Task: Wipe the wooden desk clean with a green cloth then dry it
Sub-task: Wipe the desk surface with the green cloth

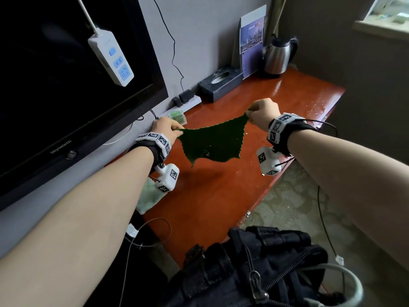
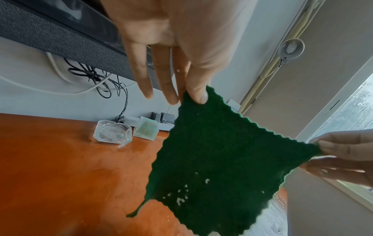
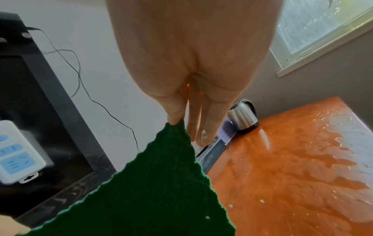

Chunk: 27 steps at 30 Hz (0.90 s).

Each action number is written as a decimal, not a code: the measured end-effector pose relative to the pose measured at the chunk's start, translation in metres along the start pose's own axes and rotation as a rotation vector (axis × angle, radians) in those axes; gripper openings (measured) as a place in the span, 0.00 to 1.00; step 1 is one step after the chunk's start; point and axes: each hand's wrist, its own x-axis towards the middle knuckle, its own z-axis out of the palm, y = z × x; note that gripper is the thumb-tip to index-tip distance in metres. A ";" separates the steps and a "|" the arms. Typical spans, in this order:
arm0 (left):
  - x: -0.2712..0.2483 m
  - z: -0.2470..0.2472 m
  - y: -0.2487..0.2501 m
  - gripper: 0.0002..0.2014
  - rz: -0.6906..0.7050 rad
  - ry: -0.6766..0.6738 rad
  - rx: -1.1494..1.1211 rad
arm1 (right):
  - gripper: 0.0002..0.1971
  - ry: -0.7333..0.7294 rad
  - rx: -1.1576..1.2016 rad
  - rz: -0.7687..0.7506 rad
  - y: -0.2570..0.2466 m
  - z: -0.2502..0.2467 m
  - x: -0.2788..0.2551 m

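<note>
A dark green cloth (image 1: 212, 142) hangs spread in the air above the reddish wooden desk (image 1: 212, 196). My left hand (image 1: 166, 127) pinches its left corner between thumb and forefinger. My right hand (image 1: 261, 114) pinches the opposite corner, higher and farther right. In the left wrist view the green cloth (image 2: 212, 156) carries pale crumbs near its lower edge, and the right hand's fingers (image 2: 343, 148) hold its far corner. In the right wrist view the green cloth (image 3: 157, 191) drops from my thumb, and the desk (image 3: 282, 175) shows pooled water at its far right end.
A television (image 1: 66, 85) with a hanging power strip (image 1: 110, 56) stands at the left. A tissue box (image 1: 219, 83), a kettle (image 1: 278, 56) and a booklet (image 1: 252, 38) line the wall. A glass ashtray (image 2: 113, 132) sits by it. A pale cloth (image 1: 148, 196) lies at the desk's near left. A black bag (image 1: 254, 269) hangs below.
</note>
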 end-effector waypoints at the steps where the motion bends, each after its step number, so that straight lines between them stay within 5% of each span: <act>1: 0.001 -0.001 -0.001 0.06 -0.006 0.012 0.000 | 0.08 -0.002 -0.003 -0.010 0.000 0.001 0.002; 14: 0.015 -0.028 -0.004 0.04 -0.027 0.138 -0.073 | 0.10 0.131 0.011 -0.071 -0.019 0.004 0.010; 22: -0.063 0.038 -0.050 0.04 -0.052 -0.138 -0.068 | 0.09 -0.105 -0.092 0.024 0.037 0.054 -0.046; 27: -0.129 0.096 -0.084 0.07 -0.193 -0.358 -0.025 | 0.08 -0.343 -0.250 0.099 0.089 0.095 -0.098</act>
